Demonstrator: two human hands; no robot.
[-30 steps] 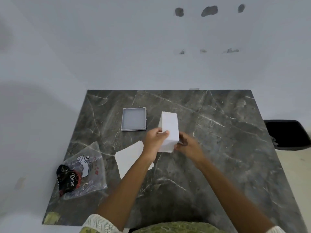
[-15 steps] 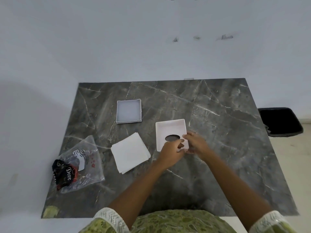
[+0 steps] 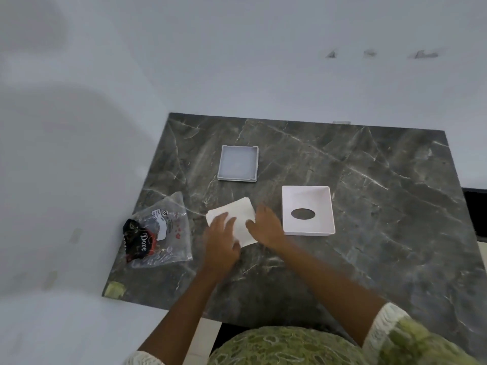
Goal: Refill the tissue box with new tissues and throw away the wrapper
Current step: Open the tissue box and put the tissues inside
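Note:
A white stack of tissues (image 3: 241, 213) lies on the dark marble table (image 3: 369, 206). My left hand (image 3: 220, 239) rests flat on the stack's near left part, fingers spread. My right hand (image 3: 266, 225) touches its right edge. To the right lies the white tissue box shell (image 3: 307, 192), open side up, with its oval slot facing the table. The grey box base (image 3: 238, 163) sits farther back. A clear plastic wrapper (image 3: 168, 227) lies at the left.
A black and red chocolate wrapper (image 3: 138, 239) lies on the clear wrapper near the table's left edge. A black bin (image 3: 475, 204) shows at the right edge, beside the table. A white wall runs behind the table.
Both hands left the white box shell, which now lies on the table, and moved left onto the tissue stack. The camera view shifted left.

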